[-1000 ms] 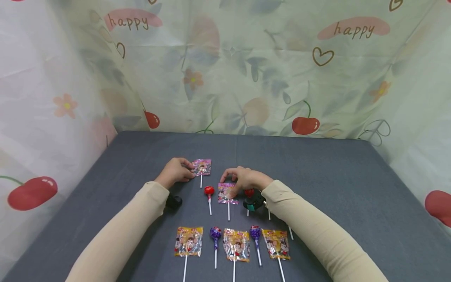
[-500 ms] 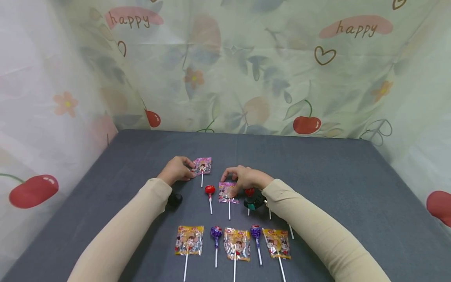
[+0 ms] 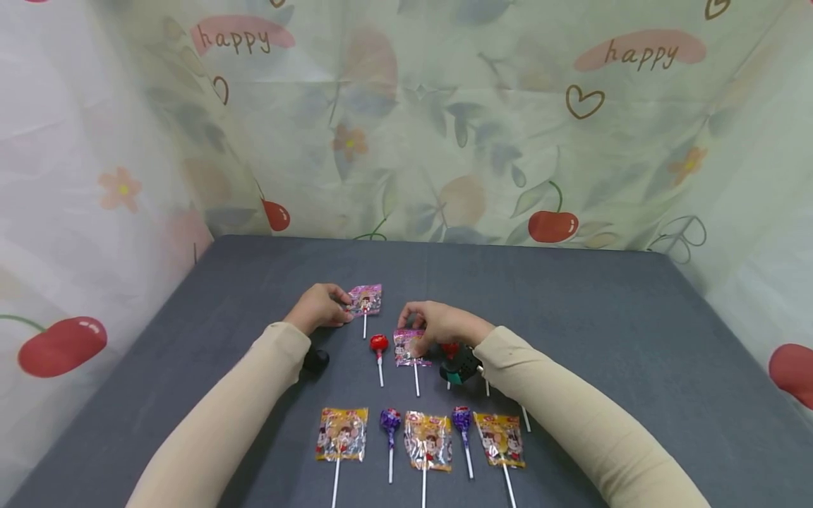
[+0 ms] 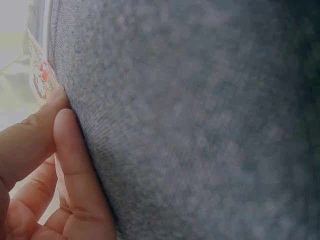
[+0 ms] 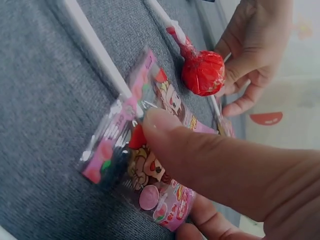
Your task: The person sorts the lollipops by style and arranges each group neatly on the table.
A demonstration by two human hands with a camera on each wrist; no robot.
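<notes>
My left hand [image 3: 320,307] is at the left edge of the farthest lollipop [image 3: 365,300], which lies flat in a pink square wrapper, and pinches that edge with thumb and fingertips. In the left wrist view only a sliver of this wrapper [image 4: 41,72] shows beyond the fingers. My right hand [image 3: 447,323] grips a second pink-wrapped lollipop [image 3: 405,351], thumb pressed on the wrapper's face and fingers at its far edge. Between the two lies a red ball lollipop [image 3: 378,343], seen close up in the right wrist view.
Nearest me lie three yellow-wrapped lollipops [image 3: 341,433] with two purple ball lollipops [image 3: 390,420] between them. Another red ball lollipop [image 3: 450,349] and further sticks are partly hidden under my right wrist. A dark grey cloth [image 3: 571,310] covers the table; a printed curtain [image 3: 419,141] hangs around it.
Both hands stay nearly in place on the same two lollipops. The stick of the lollipop in my right hand has swung slightly to the right at its lower end.
</notes>
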